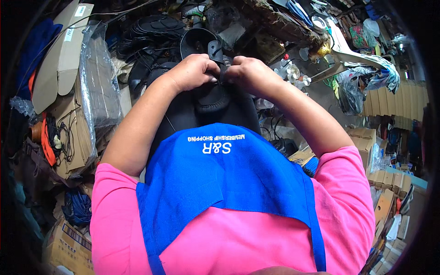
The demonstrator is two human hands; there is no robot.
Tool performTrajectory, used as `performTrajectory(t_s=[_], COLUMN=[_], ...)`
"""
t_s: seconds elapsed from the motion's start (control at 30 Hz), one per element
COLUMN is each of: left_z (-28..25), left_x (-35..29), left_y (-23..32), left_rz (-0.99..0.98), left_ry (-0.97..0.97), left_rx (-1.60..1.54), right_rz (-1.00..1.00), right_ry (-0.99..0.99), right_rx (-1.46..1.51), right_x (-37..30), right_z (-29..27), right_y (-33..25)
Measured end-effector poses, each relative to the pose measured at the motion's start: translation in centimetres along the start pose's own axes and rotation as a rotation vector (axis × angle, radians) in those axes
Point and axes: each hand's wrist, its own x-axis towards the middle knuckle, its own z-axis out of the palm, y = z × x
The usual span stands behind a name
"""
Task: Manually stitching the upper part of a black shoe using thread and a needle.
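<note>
A black shoe (211, 101) rests on my lap between my knees, its stitched toe toward me and its round opening away from me. My left hand (195, 71) is closed at the shoe's left side, fingers bent and pressed together at its upper. From the other side, my right hand (251, 74) pinches at the same upper near a dark strap-like flap (215, 50). Any thread or tool between the fingertips is too small to make out. A thin line, perhaps thread, hangs below my left forearm against my dark trousers.
More black shoes (153, 28) are heaped ahead on the left. Cardboard sheets (59, 68) and a plastic-wrapped bundle (98, 75) stand at left. To the right are small white containers (293, 72), a wooden stick, plastic bags (350, 94) and cardboard boxes (364, 140).
</note>
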Motion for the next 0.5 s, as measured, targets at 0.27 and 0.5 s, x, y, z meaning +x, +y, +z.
performTrajectory(t_s=[0.27, 0.5], left_z=[-0.2, 0.5], left_x=[-0.2, -2.0], left_y=[0.8, 1.8], left_rz=[0.028, 0.085], left_ry=[0.027, 0.394], left_rx=[0.044, 0.044], right_rz=[0.032, 0.088], right_ry=[-0.034, 0.089], right_rx=[-0.12, 0.158], right_x=[0.5, -0.7], right_z=[0.7, 2.5], right_y=[-1.7, 0.6])
